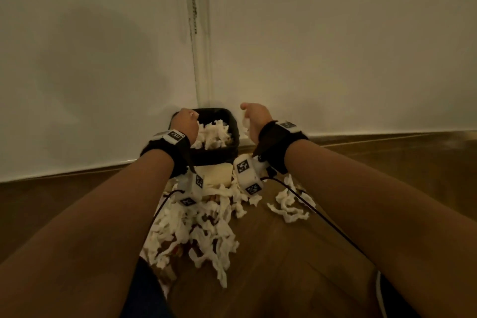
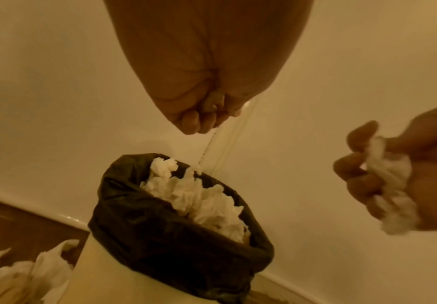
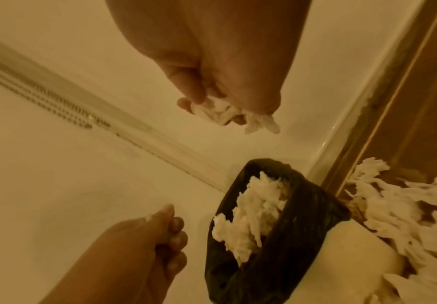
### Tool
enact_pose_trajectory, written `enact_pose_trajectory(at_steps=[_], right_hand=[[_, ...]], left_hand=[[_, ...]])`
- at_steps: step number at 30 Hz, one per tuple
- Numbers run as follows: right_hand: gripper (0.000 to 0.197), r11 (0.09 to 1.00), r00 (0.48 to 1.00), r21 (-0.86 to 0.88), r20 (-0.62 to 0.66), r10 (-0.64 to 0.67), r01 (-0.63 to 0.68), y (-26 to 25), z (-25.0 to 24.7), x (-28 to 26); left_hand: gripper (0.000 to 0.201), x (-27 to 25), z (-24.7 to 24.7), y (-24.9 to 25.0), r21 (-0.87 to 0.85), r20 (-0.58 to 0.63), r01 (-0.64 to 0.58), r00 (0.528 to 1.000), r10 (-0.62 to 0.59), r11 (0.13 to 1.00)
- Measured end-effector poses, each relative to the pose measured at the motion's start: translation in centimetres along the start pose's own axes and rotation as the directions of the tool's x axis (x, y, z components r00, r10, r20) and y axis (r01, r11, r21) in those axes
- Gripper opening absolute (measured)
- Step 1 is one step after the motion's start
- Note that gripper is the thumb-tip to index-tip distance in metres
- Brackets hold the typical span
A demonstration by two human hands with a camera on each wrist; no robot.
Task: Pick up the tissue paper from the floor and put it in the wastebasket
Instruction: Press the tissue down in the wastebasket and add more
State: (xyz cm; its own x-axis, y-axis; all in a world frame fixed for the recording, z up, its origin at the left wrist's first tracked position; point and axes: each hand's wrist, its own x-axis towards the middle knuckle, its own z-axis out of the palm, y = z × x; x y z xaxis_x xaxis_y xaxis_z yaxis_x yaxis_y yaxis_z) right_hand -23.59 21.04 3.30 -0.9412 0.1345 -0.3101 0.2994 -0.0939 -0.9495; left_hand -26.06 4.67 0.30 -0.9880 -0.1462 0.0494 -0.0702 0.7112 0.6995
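The right hand [image 1: 254,117] hangs just right of the bin [image 1: 215,134], its grip curled round a wad of tissue [image 2: 389,185]; the left hand [image 1: 184,121] hovers over the bin's left rim, pinching a scrap [image 2: 212,102]. More tissue fills the bin; loose strips [image 1: 196,227] litter the floor [image 1: 296,266] before it.

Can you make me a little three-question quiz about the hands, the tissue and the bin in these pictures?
1. True or false: the wastebasket has a black liner.
2. Which hand grips the big wad of tissue paper? A) left hand B) right hand
3. Fill in: loose tissue strips lie on the wooden ____ in front of the wastebasket.

Key:
1. True; tissue fills it to the rim.
2. B; the left hand pinches only a small tissue scrap.
3. Floor.
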Motion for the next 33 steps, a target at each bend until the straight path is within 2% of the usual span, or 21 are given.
enact_pose_trajectory(at_steps=[1,3,8,11,13,16,19,21,23,25,28,31,33], right_hand=[[0.040,0.998,1.000,-0.063,0.001,-0.013,0.013,0.2,1.0,0.9],[0.043,0.982,0.998,-0.183,0.033,-0.049,0.054,1.4,2.7,2.5],[0.029,0.856,0.984,-0.499,-0.028,-0.176,0.139,4.4,4.1,6.1],[0.026,0.805,0.967,-0.558,-0.019,-0.253,0.200,4.9,4.3,7.1],[0.028,0.772,0.964,-0.607,-0.036,-0.263,0.188,5.2,4.2,7.5],[0.029,0.665,0.971,-0.726,0.016,-0.239,0.176,5.3,4.2,7.8],[0.038,0.601,0.971,-0.784,0.009,-0.240,0.156,5.3,4.2,7.5],[0.043,0.598,0.965,-0.788,-0.022,-0.261,0.144,5.2,3.9,7.3],[0.043,0.629,0.960,-0.765,-0.051,-0.275,0.140,5.2,3.2,7.1],[0.043,0.661,0.955,-0.737,-0.074,-0.288,0.143,5.2,1.9,6.8],[0.043,0.693,0.944,-0.706,-0.109,-0.310,0.146,5.6,-0.6,5.9],[0.042,0.705,0.930,-0.697,-0.160,-0.331,0.131,6.3,-4.0,4.9],[0.041,0.715,0.925,-0.691,-0.197,-0.326,0.104,7.0,-6.7,4.0]], left_hand=[[0.033,0.4,0.2,-0.6,0.026,-0.015,-0.007,1.000,0.008,1.000],[0.033,1.1,0.9,-1.8,0.055,0.029,-0.005,1.000,0.003,0.998],[0.033,3.2,2.4,-4.1,0.031,0.049,0.075,0.996,-0.077,0.997],[0.036,3.8,3.2,-4.4,0.051,0.056,0.084,0.995,-0.087,0.995],[0.038,3.7,3.5,-4.1,0.059,0.064,0.080,0.994,-0.083,0.995],[0.046,3.4,4.1,-3.7,0.071,0.114,0.057,0.991,-0.065,0.996],[0.052,3.1,4.1,-3.5,-0.067,0.144,0.093,0.986,-0.082,0.993],[0.051,2.9,3.9,-3.4,-0.168,0.156,0.109,0.984,-0.083,0.980],[0.048,2.5,3.8,-3.5,-0.230,0.105,0.090,0.992,-0.067,0.969],[0.043,2.2,3.7,-3.7,-0.290,-0.034,0.083,0.995,-0.097,0.954],[0.034,1.7,3.3,-3.7,-0.321,-0.247,0.026,0.963,-0.111,0.947],[0.032,1.3,2.9,-2.8,-0.194,-0.382,-0.109,0.924,0.027,0.975],[0.033,0.8,3.0,-1.2,-0.104,-0.390,-0.226,0.905,0.169,0.969]])
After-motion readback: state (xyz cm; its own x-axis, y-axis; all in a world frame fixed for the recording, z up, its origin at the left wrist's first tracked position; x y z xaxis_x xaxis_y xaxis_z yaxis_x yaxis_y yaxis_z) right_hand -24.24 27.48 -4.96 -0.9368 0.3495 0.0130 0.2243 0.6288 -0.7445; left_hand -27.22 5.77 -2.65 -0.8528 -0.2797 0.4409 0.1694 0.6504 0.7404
